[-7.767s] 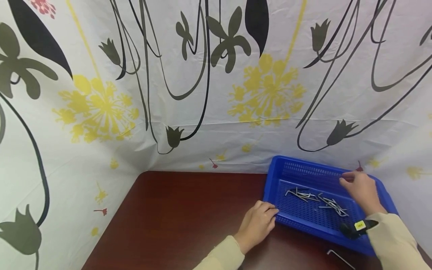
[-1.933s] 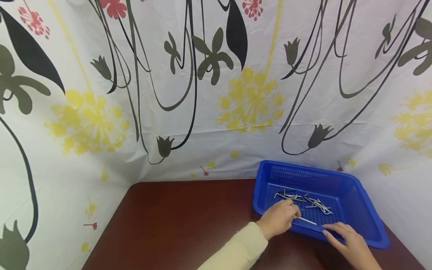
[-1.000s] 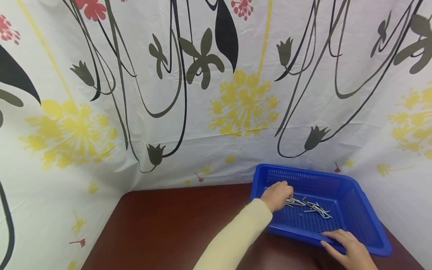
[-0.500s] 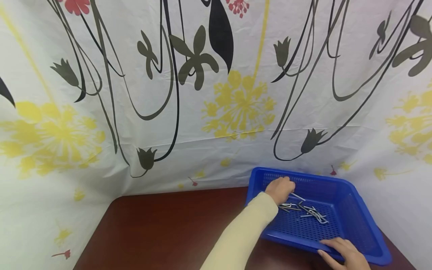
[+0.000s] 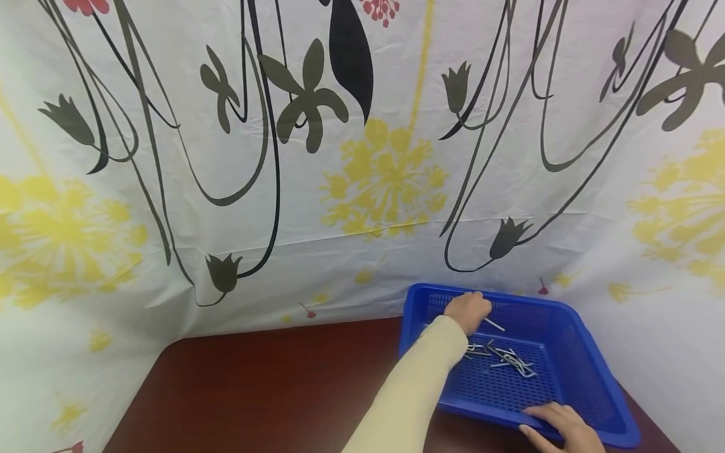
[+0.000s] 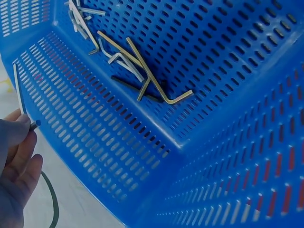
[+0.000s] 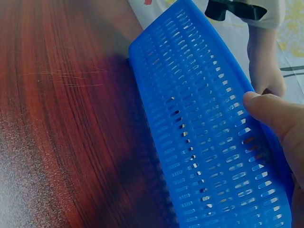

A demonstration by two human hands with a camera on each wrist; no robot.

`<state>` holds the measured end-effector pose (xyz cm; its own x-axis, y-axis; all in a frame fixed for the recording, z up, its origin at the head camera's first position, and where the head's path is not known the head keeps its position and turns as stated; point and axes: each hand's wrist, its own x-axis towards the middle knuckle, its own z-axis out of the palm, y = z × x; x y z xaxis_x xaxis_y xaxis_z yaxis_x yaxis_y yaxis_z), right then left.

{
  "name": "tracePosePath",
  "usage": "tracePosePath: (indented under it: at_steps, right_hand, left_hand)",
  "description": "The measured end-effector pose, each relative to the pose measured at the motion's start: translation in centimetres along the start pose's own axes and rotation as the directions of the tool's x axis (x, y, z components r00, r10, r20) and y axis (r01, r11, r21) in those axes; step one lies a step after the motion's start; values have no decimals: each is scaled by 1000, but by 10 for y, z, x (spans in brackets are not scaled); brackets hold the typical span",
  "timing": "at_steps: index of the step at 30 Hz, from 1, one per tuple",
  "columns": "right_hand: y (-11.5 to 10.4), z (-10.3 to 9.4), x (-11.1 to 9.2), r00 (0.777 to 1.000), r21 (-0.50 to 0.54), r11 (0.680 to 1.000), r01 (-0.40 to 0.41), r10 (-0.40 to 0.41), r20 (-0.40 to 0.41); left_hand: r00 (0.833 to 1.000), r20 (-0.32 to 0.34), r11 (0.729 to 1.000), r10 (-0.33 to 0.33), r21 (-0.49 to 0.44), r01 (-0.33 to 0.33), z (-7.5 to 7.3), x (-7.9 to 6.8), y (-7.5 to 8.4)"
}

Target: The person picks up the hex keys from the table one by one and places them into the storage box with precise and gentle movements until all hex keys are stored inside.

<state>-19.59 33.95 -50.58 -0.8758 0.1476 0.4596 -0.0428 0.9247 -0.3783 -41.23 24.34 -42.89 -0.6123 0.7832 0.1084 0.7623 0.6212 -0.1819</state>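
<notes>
My left hand (image 5: 469,311) reaches over the blue perforated plastic basket (image 5: 481,410), near its back wall. Between thumb and fingers it pinches an L-shaped hex key (image 5: 494,324). In the left wrist view that hex key (image 6: 19,90) slants up along the basket's side, its short bent end poking out by the thumb. Several more silver, brassy and dark hex keys (image 5: 512,363) lie loosely piled on the basket floor. My right hand (image 5: 566,428) grips the front rim, and in the right wrist view its thumb (image 7: 266,107) presses the outer wall.
The basket stands at the right of a dark red-brown wooden table (image 5: 272,390). A white cloth (image 5: 362,264) with flower prints hangs right behind the table and along its sides. A black strap (image 7: 235,9) circles the left wrist.
My left hand has gone from the front rim to the back of the basket, carrying a hex key. My right hand has come from above the basket to its front rim.
</notes>
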Motion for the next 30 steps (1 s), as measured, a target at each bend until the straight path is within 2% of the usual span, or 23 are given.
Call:
tracePosePath:
  at_steps: [6, 13, 19, 22, 30]
  right_hand:
    - [-6, -3, 1, 999, 31, 999, -10, 9, 51]
    - [-10, -10, -2, 992, 29, 998, -49, 45, 113]
    - [-10, -15, -5, 990, 25, 999, -45, 42, 137]
    - [-8, -16, -5, 987, 41, 999, -26, 19, 158]
    - [-6, -18, -8, 989, 106, 993, 60, -74, 131]
  left_hand:
    - [999, -18, 999, 38, 19, -38, 7, 1, -1]
    - [999, -25, 999, 46, 25, -45, 12, -1, 0]
    - [998, -41, 999, 43, 34, -42, 21, -1, 3]
    - [999, -23, 999, 43, 18, -42, 25, -3, 6]
    - [997, 74, 999, 37, 2, -37, 34, -12, 13]
